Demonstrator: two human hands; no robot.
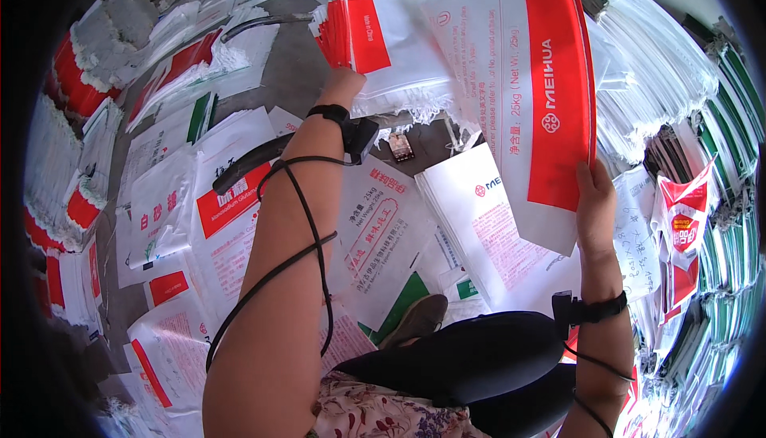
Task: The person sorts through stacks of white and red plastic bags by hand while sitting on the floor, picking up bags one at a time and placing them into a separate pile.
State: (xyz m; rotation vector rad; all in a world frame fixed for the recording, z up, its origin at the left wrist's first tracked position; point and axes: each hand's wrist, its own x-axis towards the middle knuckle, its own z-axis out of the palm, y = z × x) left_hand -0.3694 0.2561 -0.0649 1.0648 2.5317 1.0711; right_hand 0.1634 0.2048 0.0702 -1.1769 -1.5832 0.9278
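Observation:
My right hand (595, 208) grips the lower edge of a large white woven sack with a broad red band (511, 87), held up in front of me. My left hand (341, 85) reaches forward and presses on a stack of white sacks with red ends (383, 47) lying ahead, fingers hidden under the stack's frayed edge. Both wrists carry a black band with a small device, and a black cable runs down my left forearm. Another white sack with pink print (487, 230) lies below the held one.
Loose white, red and green printed sacks cover the grey floor (295, 71) all round. Tall piles of bundled sacks stand at the right (678, 63) and left (80, 63). A dark curved bar (247, 163) lies left of my arm. My shoe (415, 318) shows below.

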